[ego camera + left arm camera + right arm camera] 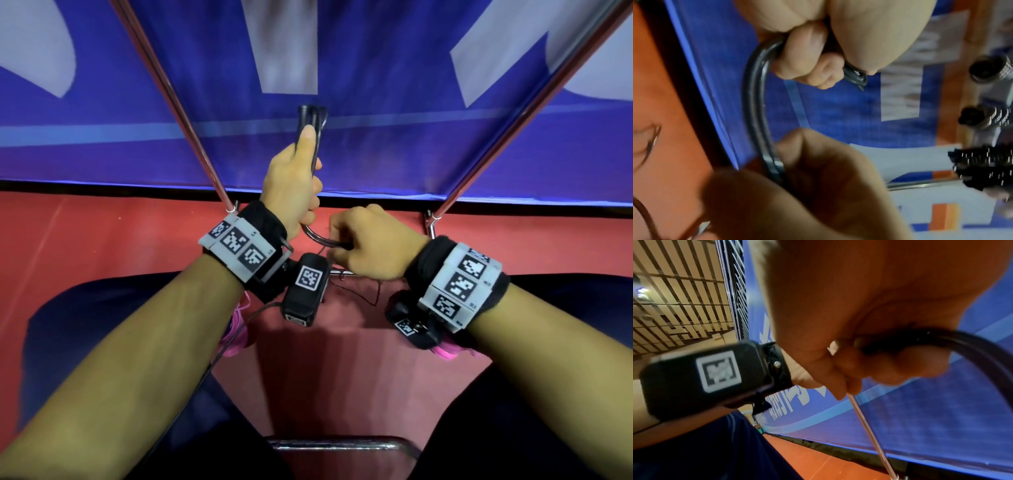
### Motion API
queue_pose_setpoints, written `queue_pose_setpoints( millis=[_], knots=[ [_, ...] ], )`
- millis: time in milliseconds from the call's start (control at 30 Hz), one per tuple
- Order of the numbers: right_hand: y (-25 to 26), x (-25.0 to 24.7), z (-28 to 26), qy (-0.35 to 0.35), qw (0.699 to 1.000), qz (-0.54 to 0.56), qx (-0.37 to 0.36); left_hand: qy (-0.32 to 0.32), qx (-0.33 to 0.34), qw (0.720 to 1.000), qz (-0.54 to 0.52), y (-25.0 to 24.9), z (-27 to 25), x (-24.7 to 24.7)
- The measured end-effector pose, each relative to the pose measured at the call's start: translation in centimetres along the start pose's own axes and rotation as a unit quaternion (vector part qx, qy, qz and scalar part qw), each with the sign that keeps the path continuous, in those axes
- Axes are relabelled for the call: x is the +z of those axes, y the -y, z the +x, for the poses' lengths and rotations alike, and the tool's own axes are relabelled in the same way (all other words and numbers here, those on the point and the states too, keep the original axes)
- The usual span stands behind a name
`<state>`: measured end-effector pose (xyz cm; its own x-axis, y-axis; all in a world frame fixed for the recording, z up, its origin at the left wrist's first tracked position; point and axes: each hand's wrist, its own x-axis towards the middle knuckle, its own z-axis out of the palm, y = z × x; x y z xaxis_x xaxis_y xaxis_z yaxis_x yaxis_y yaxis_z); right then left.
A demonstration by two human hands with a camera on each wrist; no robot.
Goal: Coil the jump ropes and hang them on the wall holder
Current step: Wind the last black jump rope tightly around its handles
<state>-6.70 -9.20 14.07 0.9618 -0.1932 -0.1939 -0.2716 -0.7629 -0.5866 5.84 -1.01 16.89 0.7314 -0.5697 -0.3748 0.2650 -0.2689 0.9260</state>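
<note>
Blue banner [376,154] over red floor [102,240]; left hand [291,185] fisted round black jump rope [310,114] bundle; right hand [370,240] clenched on its lower loop.

We see one black, glossy jump rope [312,114], gathered into a tight bundle of several strands lying side by side. Its upper part stands nearly upright in our left hand [294,181], the folded ends poking out above the thumb. Below that fist the bundle bends in a short U and runs into our right hand [370,243], which grips it close by.
</note>
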Motion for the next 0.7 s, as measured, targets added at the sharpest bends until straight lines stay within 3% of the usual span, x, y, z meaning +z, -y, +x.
queue_pose_setpoints(
  millis=[133, 267, 433, 533, 700],
  knots=[
    [-0.1, -1.3, -0.2, -0.013, 0.996, -0.082, 0.016, -0.012, 0.084, 0.979, 0.185, 0.3, 0.3, -0.6],
    [0.0, -3.4, -0.9, -0.008, 0.999, -0.04, -0.009, 0.044, 0.116, 0.904, 0.409, 1.1, 0.6, -0.9],
    [-0.2, -5.3, -1.6, -0.043, 0.999, 0.02, -0.024, 0.172, 0.08, 0.867, 0.46, 2.0, -0.5, 0.1],
    [-1.0, -6.2, -1.7, -0.089, 0.995, 0.048, -0.006, 0.254, 0.11, 0.832, 0.481, 1.9, -1.5, 0.5],
    [-2.1, -7.0, -1.7, -0.1, 0.977, 0.188, -0.002, 0.284, 0.152, 0.83, 0.455, 1.0, -2.8, 0.4]
  ],
)
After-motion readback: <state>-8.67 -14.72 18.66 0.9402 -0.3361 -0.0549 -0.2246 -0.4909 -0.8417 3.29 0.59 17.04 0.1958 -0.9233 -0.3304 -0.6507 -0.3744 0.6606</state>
